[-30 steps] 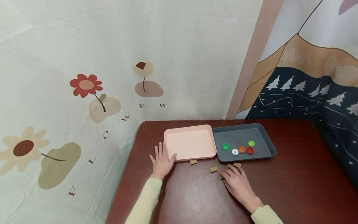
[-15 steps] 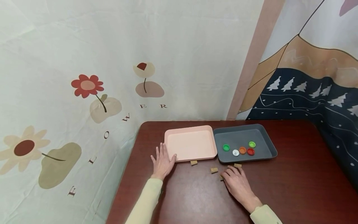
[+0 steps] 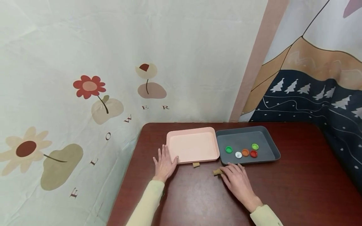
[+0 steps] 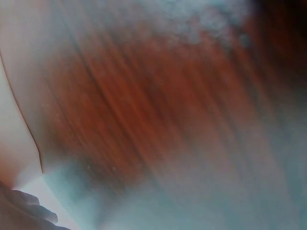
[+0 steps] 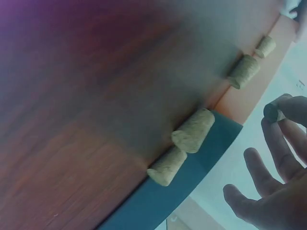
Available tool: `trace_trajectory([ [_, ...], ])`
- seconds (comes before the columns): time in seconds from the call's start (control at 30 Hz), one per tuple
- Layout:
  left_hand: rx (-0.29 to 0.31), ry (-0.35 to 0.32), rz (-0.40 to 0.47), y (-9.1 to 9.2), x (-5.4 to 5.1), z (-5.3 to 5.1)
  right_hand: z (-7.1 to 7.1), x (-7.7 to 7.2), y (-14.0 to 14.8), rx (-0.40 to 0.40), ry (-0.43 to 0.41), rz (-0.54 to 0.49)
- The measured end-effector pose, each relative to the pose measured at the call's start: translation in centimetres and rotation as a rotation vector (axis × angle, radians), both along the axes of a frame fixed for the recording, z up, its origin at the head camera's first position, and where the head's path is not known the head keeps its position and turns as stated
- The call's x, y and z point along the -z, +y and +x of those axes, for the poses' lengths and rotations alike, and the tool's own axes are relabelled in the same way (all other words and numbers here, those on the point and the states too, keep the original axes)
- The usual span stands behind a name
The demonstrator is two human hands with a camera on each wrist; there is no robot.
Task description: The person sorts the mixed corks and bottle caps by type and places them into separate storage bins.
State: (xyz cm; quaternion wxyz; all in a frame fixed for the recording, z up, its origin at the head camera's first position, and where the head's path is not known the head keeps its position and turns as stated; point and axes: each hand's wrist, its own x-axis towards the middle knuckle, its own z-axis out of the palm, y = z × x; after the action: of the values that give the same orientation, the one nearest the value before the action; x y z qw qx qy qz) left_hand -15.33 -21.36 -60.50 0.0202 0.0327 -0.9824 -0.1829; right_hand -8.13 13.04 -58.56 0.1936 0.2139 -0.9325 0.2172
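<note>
My left hand (image 3: 164,164) lies at the near left corner of the pink tray (image 3: 192,160), its fingers straight along the left rim and its thumb at the front edge. My right hand (image 3: 237,182) is before the grey tray (image 3: 240,135). In the right wrist view, its thumb and finger pinch a small cork (image 5: 271,113) whose dark round end faces the camera. Other fingers are spread. Near those fingertips lies another cork (image 3: 216,172), and one more cork (image 3: 196,164) sits by the pink tray. Two corks, the nearer cork (image 5: 167,165) included, are hidden behind my hand in the head view.
Several bottle caps lie in the grey tray, among them a green cap (image 3: 228,149), a white cap (image 3: 238,155) and a red cap (image 3: 253,154). Both trays stand side by side on the brown table (image 3: 192,201). A printed curtain (image 3: 198,62) hangs behind.
My right hand has moved slightly away from me and left; the cork that lay under its fingertips has left its spot. My left hand and the trays have stayed put.
</note>
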Motion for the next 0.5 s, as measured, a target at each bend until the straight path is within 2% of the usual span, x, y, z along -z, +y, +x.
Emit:
trace_trajectory([
  [0.2,-0.006,-0.003,0.003,0.0,-0.1,0.1,-1.7,-1.0,-1.1,0.016,0.05,-0.07],
  [0.5,-0.008,-0.007,-0.008,0.0,-0.1,0.1,-5.2,-1.8,-3.1,0.032,0.064,-0.107],
])
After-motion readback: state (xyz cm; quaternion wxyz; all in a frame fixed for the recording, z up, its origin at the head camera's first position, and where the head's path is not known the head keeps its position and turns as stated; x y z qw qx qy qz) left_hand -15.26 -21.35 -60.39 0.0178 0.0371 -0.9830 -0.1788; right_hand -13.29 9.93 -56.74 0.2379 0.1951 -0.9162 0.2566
